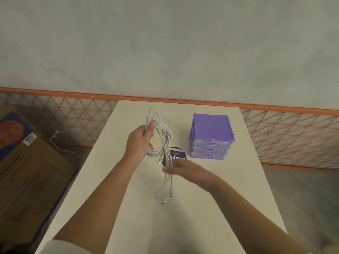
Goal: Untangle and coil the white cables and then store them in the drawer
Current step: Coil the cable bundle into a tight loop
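My left hand (141, 142) holds up a bundle of white cables (164, 132) above the white table (128, 217), thumb and fingers curled round the looped strands. Several loose ends with plugs hang down from the bundle to about (165, 197). My right hand (180, 170), blurred, reaches in from the right and touches the hanging strands just below the loops; I cannot tell whether it pinches them. A purple three-drawer box (211, 136) stands on the table to the right of the cables, all drawers closed.
A round purple label or lid (178, 155) lies on the table behind the cables. A cardboard box (27, 171) sits on the floor to the left. An orange mesh barrier (293, 136) runs behind the table.
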The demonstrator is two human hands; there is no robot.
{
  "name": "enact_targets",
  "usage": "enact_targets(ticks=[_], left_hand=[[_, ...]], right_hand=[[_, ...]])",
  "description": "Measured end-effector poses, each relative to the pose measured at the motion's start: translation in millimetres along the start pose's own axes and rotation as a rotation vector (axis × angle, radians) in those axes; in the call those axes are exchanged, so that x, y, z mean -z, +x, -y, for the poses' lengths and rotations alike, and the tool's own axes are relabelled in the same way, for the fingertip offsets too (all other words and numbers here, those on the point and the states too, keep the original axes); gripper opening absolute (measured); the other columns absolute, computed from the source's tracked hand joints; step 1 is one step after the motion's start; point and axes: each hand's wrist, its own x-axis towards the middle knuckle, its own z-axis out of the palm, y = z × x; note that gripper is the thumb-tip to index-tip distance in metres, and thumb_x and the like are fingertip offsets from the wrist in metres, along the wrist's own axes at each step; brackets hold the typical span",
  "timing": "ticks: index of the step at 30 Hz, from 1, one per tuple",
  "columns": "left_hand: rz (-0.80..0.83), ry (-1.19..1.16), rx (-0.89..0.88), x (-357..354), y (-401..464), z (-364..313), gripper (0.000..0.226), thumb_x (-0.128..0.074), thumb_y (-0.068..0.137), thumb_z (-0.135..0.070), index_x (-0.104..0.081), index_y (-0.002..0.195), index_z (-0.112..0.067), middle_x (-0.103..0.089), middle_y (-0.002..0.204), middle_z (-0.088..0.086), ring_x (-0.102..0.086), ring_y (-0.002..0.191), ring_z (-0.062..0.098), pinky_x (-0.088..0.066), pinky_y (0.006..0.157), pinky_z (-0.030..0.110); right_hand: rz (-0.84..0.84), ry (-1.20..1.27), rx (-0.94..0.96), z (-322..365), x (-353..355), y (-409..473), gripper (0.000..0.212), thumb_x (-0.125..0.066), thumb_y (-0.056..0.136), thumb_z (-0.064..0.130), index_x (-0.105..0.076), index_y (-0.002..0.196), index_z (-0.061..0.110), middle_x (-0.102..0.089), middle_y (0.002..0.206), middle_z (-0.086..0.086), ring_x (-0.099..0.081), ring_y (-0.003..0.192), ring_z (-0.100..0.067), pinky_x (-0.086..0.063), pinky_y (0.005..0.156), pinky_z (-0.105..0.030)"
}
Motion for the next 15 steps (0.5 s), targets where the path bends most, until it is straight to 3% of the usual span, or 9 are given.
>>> enact_targets(ticks=[3,6,10,15], left_hand=[[0.002,0.0,-0.032,-7.7,-3.6,-3.0,0.047,-0.044,0.097,-0.054,-0.051,0.07,-0.015,-0.054,0.052,0.001,-0.055,0.039,0.008,-0.038,0.046,0.015],[0.0,-0.028,-0.014,-10.9,-5.3,-3.3,0.048,-0.043,0.097,-0.054,-0.051,0.07,-0.015,-0.054,0.051,0.002,-0.056,0.04,0.009,-0.04,0.05,0.019],[-0.003,-0.093,0.023,-7.7,-4.6,0.7,0.052,-0.04,0.097,-0.056,-0.052,0.073,-0.011,-0.052,0.057,0.002,-0.055,0.04,0.008,-0.048,0.061,0.034],[-0.013,-0.17,0.027,0.1,0.4,0.0,0.054,-0.039,0.098,-0.057,-0.051,0.073,-0.01,-0.049,0.058,0.005,-0.052,0.041,0.006,-0.054,0.066,0.04]], right_hand=[[-0.175,0.251,0.113,13.5,-6.4,7.4,0.033,-0.071,0.083,0.05,-0.075,0.092,0.019,-0.073,0.087,0.008,-0.066,0.087,-0.011,-0.051,0.087,-0.026],[-0.251,0.292,0.076,19.0,-5.4,8.0,0.026,-0.074,0.084,0.041,-0.075,0.081,0.014,-0.071,0.072,0.006,-0.062,0.07,-0.009,-0.048,0.065,-0.014],[-0.182,0.251,-0.014,19.2,0.5,5.0,0.025,-0.077,0.08,0.039,-0.075,0.078,0.014,-0.072,0.076,0.002,-0.063,0.075,-0.012,-0.048,0.075,-0.027],[-0.086,0.106,-0.06,14.8,3.6,-0.7,0.024,-0.079,0.078,0.037,-0.069,0.081,0.015,-0.07,0.081,0.0,-0.058,0.08,-0.014,-0.043,0.069,-0.027]])
